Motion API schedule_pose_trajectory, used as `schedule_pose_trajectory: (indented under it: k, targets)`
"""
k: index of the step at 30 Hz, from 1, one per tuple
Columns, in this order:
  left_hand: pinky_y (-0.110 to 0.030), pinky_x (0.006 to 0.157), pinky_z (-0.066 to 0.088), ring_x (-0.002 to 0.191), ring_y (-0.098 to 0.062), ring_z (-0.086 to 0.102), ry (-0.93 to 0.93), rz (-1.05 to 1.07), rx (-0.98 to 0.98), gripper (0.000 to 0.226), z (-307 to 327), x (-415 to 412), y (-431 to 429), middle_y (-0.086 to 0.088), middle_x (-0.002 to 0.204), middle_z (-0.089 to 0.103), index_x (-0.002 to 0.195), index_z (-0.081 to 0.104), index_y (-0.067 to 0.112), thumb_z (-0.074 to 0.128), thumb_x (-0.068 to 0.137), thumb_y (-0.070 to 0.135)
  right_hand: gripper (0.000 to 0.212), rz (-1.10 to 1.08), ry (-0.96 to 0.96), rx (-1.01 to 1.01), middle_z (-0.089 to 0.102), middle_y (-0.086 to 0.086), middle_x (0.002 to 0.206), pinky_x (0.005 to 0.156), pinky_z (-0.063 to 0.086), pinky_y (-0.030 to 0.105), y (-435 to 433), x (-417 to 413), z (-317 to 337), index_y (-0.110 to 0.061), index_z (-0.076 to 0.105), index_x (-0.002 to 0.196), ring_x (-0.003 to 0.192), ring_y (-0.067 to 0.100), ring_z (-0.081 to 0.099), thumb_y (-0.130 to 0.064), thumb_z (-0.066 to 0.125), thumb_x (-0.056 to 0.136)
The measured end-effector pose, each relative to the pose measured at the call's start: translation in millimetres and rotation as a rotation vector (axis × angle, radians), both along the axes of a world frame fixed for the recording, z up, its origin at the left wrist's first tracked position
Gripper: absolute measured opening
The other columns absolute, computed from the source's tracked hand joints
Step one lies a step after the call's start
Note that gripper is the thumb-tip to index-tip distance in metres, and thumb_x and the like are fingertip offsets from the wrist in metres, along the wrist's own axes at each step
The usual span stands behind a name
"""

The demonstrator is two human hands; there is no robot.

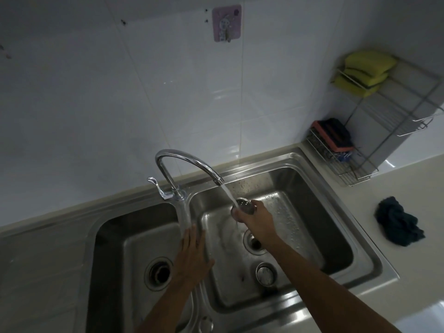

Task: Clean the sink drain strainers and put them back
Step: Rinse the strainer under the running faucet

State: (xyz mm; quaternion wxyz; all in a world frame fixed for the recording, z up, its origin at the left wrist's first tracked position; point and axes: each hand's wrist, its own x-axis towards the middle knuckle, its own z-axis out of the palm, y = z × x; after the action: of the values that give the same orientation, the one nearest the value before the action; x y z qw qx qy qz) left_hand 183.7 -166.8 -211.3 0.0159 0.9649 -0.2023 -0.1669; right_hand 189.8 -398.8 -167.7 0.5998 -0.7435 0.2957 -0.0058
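Note:
My right hand (257,218) grips a round metal drain strainer (243,205) over the right basin, under the water running from the faucet (189,164). My left hand (193,255) rests flat, fingers straight, on the divider (185,217) between the two basins. A second strainer (265,275) lies on the floor of the right basin, near its front. The right basin's drain hole (255,242) shows partly behind my right forearm. The left basin's drain hole (158,272) is uncovered.
The double steel sink (360,236) is set in a pale counter. A dark cloth (396,227) lies on the counter to the right. A wire rack (360,164) in the corner holds sponges, with yellow ones (365,70) on its upper shelf. The faucet lever (158,188) stands at the left.

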Motion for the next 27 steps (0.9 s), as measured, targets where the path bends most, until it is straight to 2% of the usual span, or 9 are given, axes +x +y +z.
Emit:
schedule_pose_trajectory:
  k: [2, 4, 7, 11, 17, 19, 23, 25, 27]
  targets:
    - [-0.047, 0.126, 0.003, 0.157, -0.036, -0.01, 0.002, 0.01, -0.008, 0.101, 2, 2, -2, -0.016, 0.168, -0.017, 0.163, -0.006, 0.017, 0.05, 0.094, 0.066, 0.052, -0.13, 0.088, 0.506, 0.07, 0.005, 0.089, 0.068, 0.059, 0.029, 3, 2, -6, -0.012, 0.067, 0.092, 0.079, 0.017, 0.07, -0.052, 0.086, 0.065]
    - [-0.046, 0.127, 0.009, 0.157, -0.035, -0.003, -0.031, 0.002, -0.008, 0.098, 5, 5, -3, -0.016, 0.169, -0.01, 0.163, -0.002, 0.016, 0.048, 0.095, 0.066, 0.06, -0.255, 0.165, 0.985, 0.067, 0.016, 0.098, 0.066, 0.058, 0.034, 3, 1, -8, -0.001, 0.067, 0.107, 0.08, 0.025, 0.066, -0.048, 0.084, 0.073]
    - [-0.045, 0.127, 0.014, 0.157, -0.035, 0.003, -0.062, -0.01, -0.007, 0.095, 7, 8, -2, -0.017, 0.169, -0.005, 0.163, 0.004, 0.014, 0.05, 0.095, 0.062, 0.073, -0.338, 0.204, 1.198, 0.061, 0.024, 0.116, 0.066, 0.059, 0.034, 1, 3, -15, 0.004, 0.058, 0.128, 0.082, 0.027, 0.064, -0.05, 0.078, 0.082]
    - [-0.044, 0.126, 0.017, 0.157, -0.034, 0.002, -0.076, -0.018, 0.016, 0.096, 4, 8, -1, -0.017, 0.17, -0.005, 0.163, 0.004, 0.012, 0.049, 0.095, 0.063, 0.074, -0.329, 0.196, 1.196, 0.061, 0.026, 0.112, 0.056, 0.058, 0.03, 1, 4, -14, 0.006, 0.057, 0.128, 0.081, 0.027, 0.066, -0.05, 0.076, 0.083]
    - [-0.047, 0.127, 0.011, 0.157, -0.035, -0.003, -0.084, -0.007, 0.019, 0.101, -3, 4, -1, -0.017, 0.168, -0.013, 0.163, 0.0, 0.013, 0.049, 0.093, 0.067, 0.073, -0.295, 0.142, 1.217, 0.061, 0.028, 0.114, 0.058, 0.059, 0.031, -3, 7, -5, 0.009, 0.058, 0.126, 0.098, 0.028, 0.058, -0.047, 0.078, 0.083]
    - [-0.048, 0.126, 0.012, 0.157, -0.036, -0.001, -0.096, 0.01, -0.009, 0.103, -5, 2, -1, -0.017, 0.168, -0.012, 0.162, 0.002, 0.012, 0.051, 0.092, 0.068, 0.07, -0.237, 0.141, 1.17, 0.061, 0.026, 0.113, 0.058, 0.059, 0.03, -1, 7, -3, 0.007, 0.06, 0.123, 0.096, 0.029, 0.059, -0.046, 0.079, 0.081]
    - [-0.046, 0.125, 0.006, 0.157, -0.035, -0.005, -0.104, 0.017, -0.008, 0.105, -9, 0, -1, -0.016, 0.166, -0.018, 0.161, -0.003, 0.012, 0.046, 0.091, 0.073, 0.056, -0.165, 0.14, 0.944, 0.068, 0.017, 0.1, 0.067, 0.059, 0.033, -3, 7, -2, -0.005, 0.069, 0.11, 0.078, 0.025, 0.067, -0.045, 0.084, 0.074]
    - [-0.045, 0.126, 0.004, 0.157, -0.034, -0.01, -0.093, 0.02, 0.008, 0.104, -11, 0, 0, -0.015, 0.165, -0.024, 0.16, -0.009, 0.014, 0.039, 0.092, 0.076, 0.062, -0.068, 0.14, 0.836, 0.069, 0.014, 0.095, 0.068, 0.059, 0.034, -5, 5, -2, -0.006, 0.07, 0.107, 0.073, 0.022, 0.067, -0.053, 0.086, 0.07]
    - [-0.045, 0.126, 0.005, 0.157, -0.033, -0.011, -0.079, 0.027, 0.001, 0.103, -12, 1, 1, -0.014, 0.165, -0.025, 0.161, -0.007, 0.014, 0.04, 0.092, 0.074, 0.07, 0.142, 0.154, 0.467, 0.071, 0.003, 0.094, 0.073, 0.06, 0.03, -7, 1, -1, -0.009, 0.069, 0.107, 0.078, 0.016, 0.07, -0.061, 0.087, 0.063]
